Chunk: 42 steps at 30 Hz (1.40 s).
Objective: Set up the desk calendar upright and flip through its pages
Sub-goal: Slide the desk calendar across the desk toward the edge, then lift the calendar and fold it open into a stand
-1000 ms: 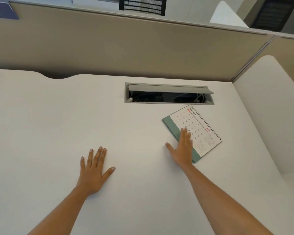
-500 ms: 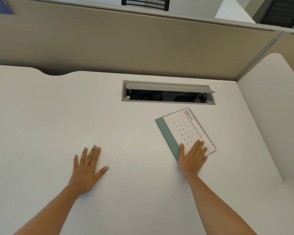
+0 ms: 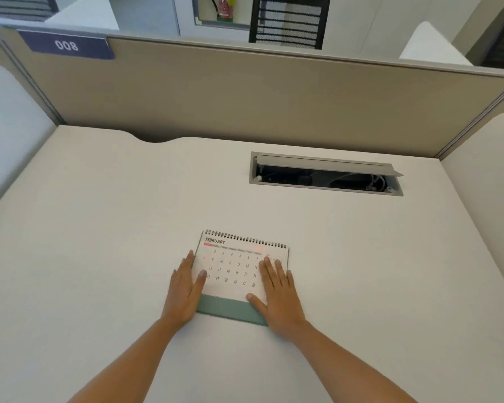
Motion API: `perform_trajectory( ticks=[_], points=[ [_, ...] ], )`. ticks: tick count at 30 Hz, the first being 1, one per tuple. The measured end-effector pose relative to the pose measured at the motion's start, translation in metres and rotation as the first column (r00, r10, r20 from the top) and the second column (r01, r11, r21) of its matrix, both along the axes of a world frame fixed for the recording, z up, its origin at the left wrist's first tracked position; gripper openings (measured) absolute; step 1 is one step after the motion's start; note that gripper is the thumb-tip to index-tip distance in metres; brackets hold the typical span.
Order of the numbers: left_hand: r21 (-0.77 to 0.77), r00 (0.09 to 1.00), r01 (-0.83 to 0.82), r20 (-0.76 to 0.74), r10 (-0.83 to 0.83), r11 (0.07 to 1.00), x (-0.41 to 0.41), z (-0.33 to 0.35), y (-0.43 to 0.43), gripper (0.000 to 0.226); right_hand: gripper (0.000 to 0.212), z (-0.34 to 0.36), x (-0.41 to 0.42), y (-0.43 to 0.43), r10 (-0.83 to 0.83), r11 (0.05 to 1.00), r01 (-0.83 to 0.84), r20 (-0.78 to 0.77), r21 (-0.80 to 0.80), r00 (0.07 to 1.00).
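Note:
The desk calendar lies flat on the white desk, straight in front of me. Its black spiral binding is on the far edge and its green base strip is nearest me. The open page reads FEBRUARY. My left hand rests flat against the calendar's left edge, thumb lying on the page. My right hand lies flat, fingers spread, on the page's right side and covers that corner. Neither hand is closed around the calendar.
An open grey cable slot with wires inside is set into the desk at the back right. A beige partition with a blue 008 label closes the far side. White side panels stand left and right.
My right hand slid the calendar from the right of the desk to the middle and turned it square to me. My left hand moved right onto its left edge. The view tilted up.

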<state>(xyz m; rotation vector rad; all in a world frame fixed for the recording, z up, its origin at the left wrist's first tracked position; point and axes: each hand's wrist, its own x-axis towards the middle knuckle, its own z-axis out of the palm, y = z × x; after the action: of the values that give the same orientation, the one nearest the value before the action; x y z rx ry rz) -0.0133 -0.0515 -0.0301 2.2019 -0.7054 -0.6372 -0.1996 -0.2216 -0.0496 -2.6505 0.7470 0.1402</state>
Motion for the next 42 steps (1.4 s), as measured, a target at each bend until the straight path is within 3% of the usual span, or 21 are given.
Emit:
perform_trajectory(
  ticks=[3, 5, 9, 12, 14, 17, 21, 24, 26, 28, 29, 31, 33, 34, 36, 38, 42],
  points=[
    [0.006, 0.996, -0.081, 0.041, 0.081, 0.997, 0.0, 0.005, 0.016, 0.066, 0.084, 0.006, 0.017, -0.007, 0.163, 0.986, -0.161, -0.034, 0.041, 0.986],
    [0.006, 0.994, -0.111, 0.024, 0.111, 0.994, 0.001, 0.01, 0.018, 0.063, 0.087, 0.012, 0.026, -0.012, 0.179, 0.982, -0.176, -0.047, 0.068, 0.983],
    [0.001, 0.95, -0.25, -0.191, 0.246, 0.968, 0.004, 0.027, 0.012, 0.068, 0.098, 0.019, 0.031, 0.002, -0.133, 0.955, 0.117, 0.042, 0.274, 0.99],
    [0.024, 0.915, -0.264, -0.31, 0.258, 0.964, 0.005, 0.035, 0.013, 0.074, 0.103, 0.02, 0.022, 0.022, -0.415, 0.849, 0.348, 0.093, 0.398, 0.905],
    [0.034, 0.906, -0.261, -0.335, 0.257, 0.965, 0.003, 0.037, 0.018, 0.078, 0.101, 0.019, 0.012, 0.034, -0.502, 0.796, 0.413, 0.103, 0.442, 0.859],
    [0.042, 0.894, -0.249, -0.374, 0.246, 0.968, -0.006, 0.036, 0.024, 0.08, 0.097, 0.021, 0.004, 0.049, -0.543, 0.743, 0.427, 0.092, 0.515, 0.835],
    [0.044, 0.831, -0.382, -0.42, 0.364, 0.923, -0.011, 0.04, 0.023, 0.073, 0.093, 0.035, 0.004, 0.057, -0.683, 0.518, 0.425, 0.06, 0.742, 0.728],
    [0.006, 0.746, -0.49, -0.514, 0.423, 0.872, -0.005, 0.052, 0.021, 0.064, 0.089, 0.051, 0.009, 0.051, -0.747, 0.379, 0.425, 0.001, 0.822, 0.665],
    [-0.002, 0.812, -0.451, -0.416, 0.41, 0.892, -0.005, 0.065, 0.018, 0.051, 0.091, 0.061, 0.011, 0.048, -0.74, 0.321, 0.388, -0.026, 0.864, 0.672],
    [0.026, 0.887, -0.413, -0.219, 0.408, 0.911, -0.003, 0.085, 0.013, 0.035, 0.103, 0.069, 0.014, 0.048, -0.691, 0.351, 0.356, -0.017, 0.866, 0.723],
    [0.04, 0.904, -0.404, -0.135, 0.406, 0.914, -0.002, 0.097, 0.01, 0.027, 0.112, 0.071, 0.014, 0.049, -0.647, 0.431, 0.358, 0.007, 0.828, 0.762],
    [0.044, 0.914, -0.4, -0.053, 0.402, 0.916, 0.001, 0.121, 0.004, 0.017, 0.127, 0.074, 0.018, 0.057, -0.491, 0.679, 0.301, 0.109, 0.669, 0.865],
    [0.034, 0.913, -0.406, -0.037, 0.407, 0.913, 0.002, 0.146, -0.002, 0.013, 0.132, 0.076, 0.023, 0.07, -0.226, 0.886, 0.096, 0.243, 0.454, 0.943],
    [0.023, 0.912, -0.41, -0.023, 0.41, 0.912, 0.001, 0.157, -0.005, 0.015, 0.132, 0.076, 0.026, 0.075, -0.119, 0.931, 0.006, 0.285, 0.366, 0.951],
    [-0.007, 0.909, -0.416, 0.012, 0.416, 0.909, -0.004, 0.176, -0.008, 0.025, 0.126, 0.077, 0.034, 0.083, -0.084, 0.955, -0.024, 0.346, 0.297, 0.935],
    [-0.08, 0.918, -0.397, -0.023, 0.397, 0.914, -0.011, 0.188, -0.01, 0.021, 0.109, 0.081, 0.04, 0.082, -0.245, 0.914, 0.061, 0.424, 0.401, 0.872],
    [-0.229, 0.94, -0.233, -0.302, 0.159, 0.945, -0.025, 0.198, -0.02, 0.017, 0.066, 0.085, 0.039, 0.068, -0.447, 0.841, 0.152, 0.509, 0.52, 0.736]
  ],
)
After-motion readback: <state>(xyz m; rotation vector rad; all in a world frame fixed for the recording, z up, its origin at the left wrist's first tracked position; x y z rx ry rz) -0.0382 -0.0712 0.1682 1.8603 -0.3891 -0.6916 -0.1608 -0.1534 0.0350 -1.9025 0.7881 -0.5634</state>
